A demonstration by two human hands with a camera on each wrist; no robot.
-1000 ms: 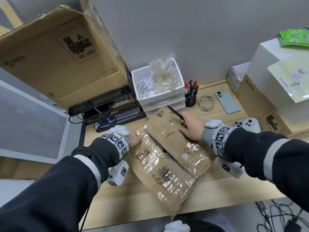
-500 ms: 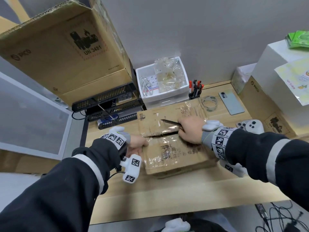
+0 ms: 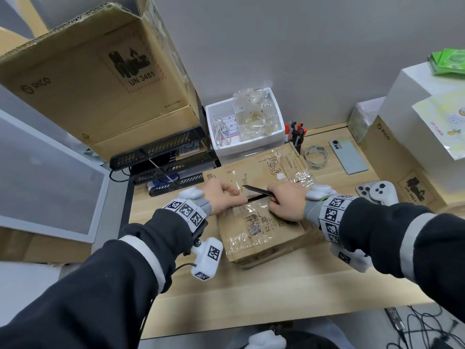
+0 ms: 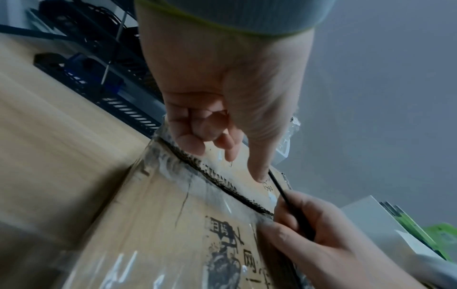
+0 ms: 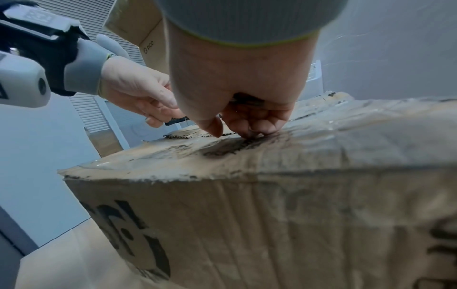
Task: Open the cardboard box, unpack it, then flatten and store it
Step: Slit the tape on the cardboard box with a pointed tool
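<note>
Since half a second ago, left hand (image 3: 222,197) slid onto the taped brown cardboard box (image 3: 261,222) beside its seam, fingers loosely curled, empty. Right hand (image 3: 285,201) pinches a thin black blade (image 3: 256,190) over that seam.

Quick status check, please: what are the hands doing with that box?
Right hand grips black blade. Left hand on box. Seam partly split. Nothing blocking.

Dark sleeves (image 3: 141,250), grey stripes – tagged wristbands (image 3: 332,212)

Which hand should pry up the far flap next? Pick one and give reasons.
Left. The left hand holds no tool and rests on the cardboard box beside the opened seam; the right hand grips the black blade.
</note>
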